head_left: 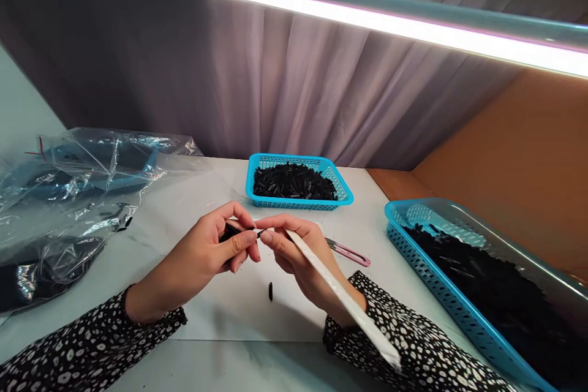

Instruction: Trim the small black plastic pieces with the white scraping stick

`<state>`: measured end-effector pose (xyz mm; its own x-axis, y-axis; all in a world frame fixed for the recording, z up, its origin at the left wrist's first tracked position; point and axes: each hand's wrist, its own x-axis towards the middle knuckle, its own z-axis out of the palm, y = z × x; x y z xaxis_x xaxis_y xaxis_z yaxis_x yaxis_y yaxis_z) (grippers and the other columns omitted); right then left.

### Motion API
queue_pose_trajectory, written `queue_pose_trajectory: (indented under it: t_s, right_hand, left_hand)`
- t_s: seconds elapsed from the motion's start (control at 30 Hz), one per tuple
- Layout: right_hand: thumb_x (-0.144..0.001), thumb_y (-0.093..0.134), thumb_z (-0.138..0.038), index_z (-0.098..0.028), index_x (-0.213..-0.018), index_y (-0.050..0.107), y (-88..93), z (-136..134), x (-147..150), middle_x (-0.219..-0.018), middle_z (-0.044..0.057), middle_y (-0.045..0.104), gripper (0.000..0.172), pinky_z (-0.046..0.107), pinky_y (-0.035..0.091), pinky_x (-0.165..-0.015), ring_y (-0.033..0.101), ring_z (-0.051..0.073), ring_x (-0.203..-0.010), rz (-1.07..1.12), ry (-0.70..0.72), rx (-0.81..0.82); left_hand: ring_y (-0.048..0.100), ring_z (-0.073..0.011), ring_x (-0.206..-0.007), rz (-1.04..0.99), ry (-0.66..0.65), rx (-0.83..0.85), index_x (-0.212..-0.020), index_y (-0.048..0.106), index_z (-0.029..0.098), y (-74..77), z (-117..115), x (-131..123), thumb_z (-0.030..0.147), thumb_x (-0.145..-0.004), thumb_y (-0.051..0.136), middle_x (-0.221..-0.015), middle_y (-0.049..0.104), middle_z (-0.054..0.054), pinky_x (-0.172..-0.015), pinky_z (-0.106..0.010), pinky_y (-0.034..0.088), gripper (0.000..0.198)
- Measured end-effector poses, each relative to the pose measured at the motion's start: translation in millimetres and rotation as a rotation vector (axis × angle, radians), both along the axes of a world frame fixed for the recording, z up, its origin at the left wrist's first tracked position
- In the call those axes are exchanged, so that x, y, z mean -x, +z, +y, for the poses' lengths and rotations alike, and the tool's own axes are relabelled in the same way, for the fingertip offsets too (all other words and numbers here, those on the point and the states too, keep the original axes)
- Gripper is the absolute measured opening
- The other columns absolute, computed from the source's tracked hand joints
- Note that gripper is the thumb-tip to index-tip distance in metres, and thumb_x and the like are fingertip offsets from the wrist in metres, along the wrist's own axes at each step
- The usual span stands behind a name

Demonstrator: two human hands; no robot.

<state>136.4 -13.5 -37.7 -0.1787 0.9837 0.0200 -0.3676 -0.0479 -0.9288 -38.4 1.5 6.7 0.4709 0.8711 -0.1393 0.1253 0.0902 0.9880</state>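
Observation:
My left hand (209, 251) is closed around several small black pieces (229, 233), which show between its palm and fingers. Its thumb and index fingertips meet my right hand (298, 245) above the white sheet (243, 318). Pinched in my right fingertips is the end of a small dark piece (260, 234). A long white strip (344, 300) runs from between my right fingers back over the wrist and sleeve. One loose black piece (271, 291) lies on the sheet below the hands.
A blue basket (298, 204) of black pieces stands at the back. A larger blue basket (441, 288) of black pieces is at the right. Clear plastic bags (105, 165) lie at the left. Pink-handled snips (351, 254) rest behind my right hand. A lamp (390, 21) hangs above.

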Motion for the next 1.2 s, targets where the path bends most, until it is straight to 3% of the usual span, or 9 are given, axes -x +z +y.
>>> queue_pose_trajectory:
  t_s: [0.2, 0.33, 0.47, 0.67, 0.83, 0.9, 1.03, 1.13, 1.2]
  right_hand:
    - [-0.079, 0.077, -0.047, -0.017, -0.091, 0.078, 2.9, -0.9, -1.4, -0.051, -0.008, 0.038, 0.032, 0.027, 0.016, -0.048, 0.023, 0.009, -0.049, -0.046, -0.034, -0.057]
    - [-0.078, 0.078, -0.047, -0.017, -0.086, 0.076, 2.5, 1.8, -2.0, -0.049, -0.01, 0.032, 0.032, 0.027, 0.013, -0.047, 0.019, 0.008, -0.047, -0.026, -0.07, -0.038]
    - [-0.078, 0.077, -0.049, -0.016, -0.083, 0.072, 0.7, 2.7, -2.1, -0.05, -0.011, 0.03, 0.034, 0.026, 0.011, -0.045, 0.015, 0.007, -0.047, 0.036, -0.072, 0.003]
    - [-0.077, 0.078, -0.049, -0.017, -0.074, 0.061, 3.9, 1.6, -2.1, -0.051, -0.012, 0.027, 0.036, 0.025, 0.009, -0.046, 0.013, 0.006, -0.047, 0.084, -0.051, 0.047]
    - [-0.076, 0.079, -0.049, -0.019, -0.067, 0.055, 6.1, 1.6, -2.1, -0.05, -0.012, 0.027, 0.04, 0.024, 0.01, -0.045, 0.013, 0.006, -0.047, 0.107, -0.045, 0.045]
    - [-0.076, 0.079, -0.048, -0.018, -0.07, 0.057, 6.2, 2.5, -2.4, -0.05, -0.013, 0.026, 0.037, 0.023, 0.01, -0.044, 0.013, 0.006, -0.046, 0.125, -0.046, 0.053]
    - [-0.08, 0.07, -0.046, -0.02, -0.069, 0.056, 6.0, 5.3, -3.8, -0.051, -0.01, 0.038, 0.032, 0.021, 0.012, -0.04, 0.021, 0.005, -0.042, 0.249, -0.065, 0.103]
    - [-0.082, 0.068, -0.05, -0.02, -0.065, 0.051, 5.0, 5.9, -3.2, -0.059, -0.006, 0.053, 0.039, 0.021, 0.013, -0.039, 0.025, 0.004, -0.04, 0.24, -0.068, 0.094]
    - [-0.08, 0.073, -0.049, -0.019, -0.069, 0.057, 3.8, 5.1, -1.8, -0.058, -0.007, 0.052, 0.037, 0.022, 0.013, -0.04, 0.021, 0.003, -0.04, 0.172, -0.078, 0.052]
  left_hand:
    - [0.047, -0.0121, -0.06, -0.033, 0.055, 0.021, -0.09, 0.055, 0.021, 3.2, 0.6, -0.1, 0.046, -0.088, 0.071, -0.063, 0.066, 0.001, -0.054, -0.024, 0.029, 0.03]
    - [0.041, -0.0088, -0.052, -0.04, 0.072, -0.012, -0.085, 0.056, 0.02, 4.5, 1.7, 1.5, 0.05, -0.087, 0.071, -0.071, 0.072, -0.002, -0.052, -0.025, 0.027, 0.034]
    - [0.039, -0.0075, -0.05, -0.014, 0.093, -0.034, -0.075, 0.06, 0.017, 3.8, 2.8, 2.9, 0.054, -0.084, 0.072, -0.064, 0.065, 0.001, -0.051, -0.024, 0.028, 0.039]
    - [0.037, -0.0076, -0.052, 0.01, 0.113, 0.009, -0.1, 0.068, 0.019, 3.4, 4.2, 0.5, 0.041, -0.089, 0.067, -0.085, 0.073, -0.003, -0.051, -0.025, 0.027, 0.025]
    - [0.033, -0.0105, -0.051, 0.046, 0.114, 0.009, -0.096, 0.065, 0.02, 3.2, 4.3, -0.8, 0.04, -0.091, 0.065, -0.058, 0.061, 0.003, -0.055, -0.027, 0.029, 0.021]
    - [0.033, -0.0102, -0.051, 0.043, 0.114, 0.008, -0.09, 0.063, 0.02, 2.6, 4.4, -0.9, 0.041, -0.091, 0.065, -0.058, 0.061, 0.004, -0.056, -0.027, 0.031, 0.022]
    - [0.035, -0.008, -0.051, 0.042, 0.113, -0.019, -0.083, 0.063, 0.018, 1.2, 4.2, -1.4, 0.045, -0.091, 0.066, -0.078, 0.071, -0.002, -0.054, -0.026, 0.028, 0.028]
    - [0.037, -0.0072, -0.052, 0.041, 0.119, -0.019, -0.079, 0.063, 0.017, 1.0, 3.6, -1.7, 0.047, -0.09, 0.067, -0.076, 0.069, -0.001, -0.052, -0.025, 0.027, 0.031]
    - [0.039, -0.007, -0.051, 0.029, 0.124, -0.017, -0.077, 0.062, 0.017, 1.4, 3.2, -1.6, 0.047, -0.09, 0.067, -0.072, 0.066, 0.001, -0.051, -0.024, 0.027, 0.032]
